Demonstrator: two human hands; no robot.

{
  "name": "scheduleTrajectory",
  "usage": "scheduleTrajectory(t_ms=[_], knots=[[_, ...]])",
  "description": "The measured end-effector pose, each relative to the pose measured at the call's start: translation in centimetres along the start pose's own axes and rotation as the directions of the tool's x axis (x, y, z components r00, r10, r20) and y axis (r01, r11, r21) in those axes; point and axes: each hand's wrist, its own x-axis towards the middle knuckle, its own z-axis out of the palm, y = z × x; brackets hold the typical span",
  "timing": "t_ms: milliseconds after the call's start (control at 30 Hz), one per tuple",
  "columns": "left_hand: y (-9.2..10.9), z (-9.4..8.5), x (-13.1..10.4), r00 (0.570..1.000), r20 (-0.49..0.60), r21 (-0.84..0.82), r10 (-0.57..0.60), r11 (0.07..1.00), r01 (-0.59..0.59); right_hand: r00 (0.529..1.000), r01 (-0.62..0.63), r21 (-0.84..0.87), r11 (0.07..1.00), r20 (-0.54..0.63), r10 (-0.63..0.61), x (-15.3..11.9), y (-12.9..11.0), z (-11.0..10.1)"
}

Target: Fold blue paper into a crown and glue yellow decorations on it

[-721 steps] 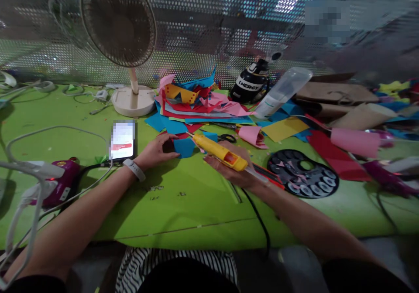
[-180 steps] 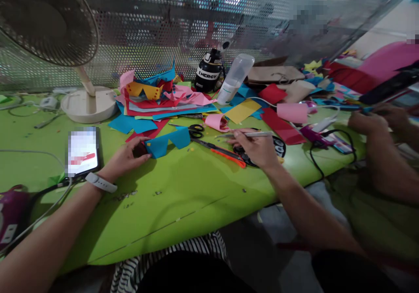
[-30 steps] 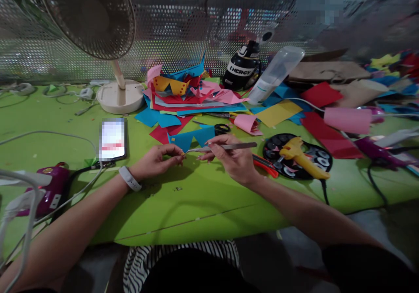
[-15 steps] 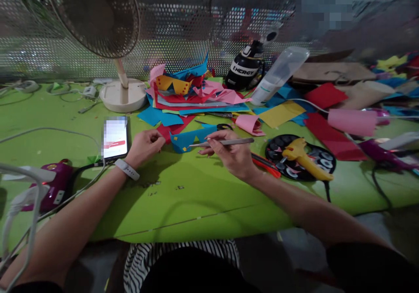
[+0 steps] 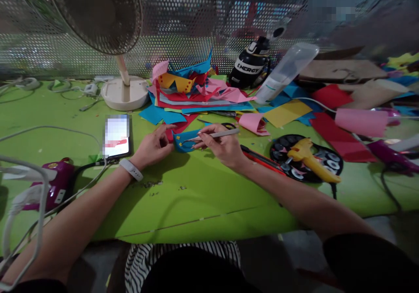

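Observation:
My right hand [image 5: 227, 148] pinches a pair of metal tweezers [image 5: 225, 133], their tips over the left part of a blue paper crown [image 5: 188, 146]. Small yellow squares [image 5: 178, 137] dot the crown's face. My left hand [image 5: 155, 147] is at the crown's left edge, thumb and forefinger curled about it; the exact grip is partly hidden. A piece of red paper [image 5: 169, 135] shows just beyond those fingertips. Behind my right hand lie scissors [image 5: 228, 126], mostly covered.
Left are a phone [image 5: 118, 135], a purple power strip [image 5: 54, 184] with cables, and a fan [image 5: 124, 94]. Coloured paper [image 5: 196, 97], a black bottle [image 5: 250, 64] and a clear bottle [image 5: 288, 73] stand behind. A yellow glue gun [image 5: 312, 160] and red cutter [image 5: 262, 158] lie right.
My left hand has moved right to the crown's edge, and its forefinger has stretched forward. My right hand has come slightly left over the crown with the tweezers. The view has shifted a little.

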Motion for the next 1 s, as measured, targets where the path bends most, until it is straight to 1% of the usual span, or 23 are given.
scheduleTrajectory(t_ms=[67,200,367,767,1000], knots=[[-0.20,0.00,0.20,0.999,0.033,-0.023,0.018,1.000,-0.017,1.000,-0.001,0.009,1.000,-0.003,0.001,0.05,0.10,0.00],[-0.64,0.14,0.42,0.999,0.041,-0.032,0.031,0.999,-0.030,1.000,0.015,0.012,1.000,0.008,-0.015,0.28,0.05,0.03],[-0.80,0.37,0.50,0.998,0.058,-0.031,0.039,0.999,-0.037,1.000,0.022,-0.034,0.999,0.006,-0.022,0.42,0.10,0.10],[-0.93,0.74,0.51,0.998,0.044,-0.092,0.046,0.995,-0.042,0.997,0.074,-0.115,0.991,0.014,-0.073,0.30,-0.34,0.22],[-0.74,0.79,0.54,0.999,0.037,-0.122,0.024,0.992,-0.019,0.997,0.067,-0.186,0.980,0.036,-0.062,0.20,-0.53,0.04]])
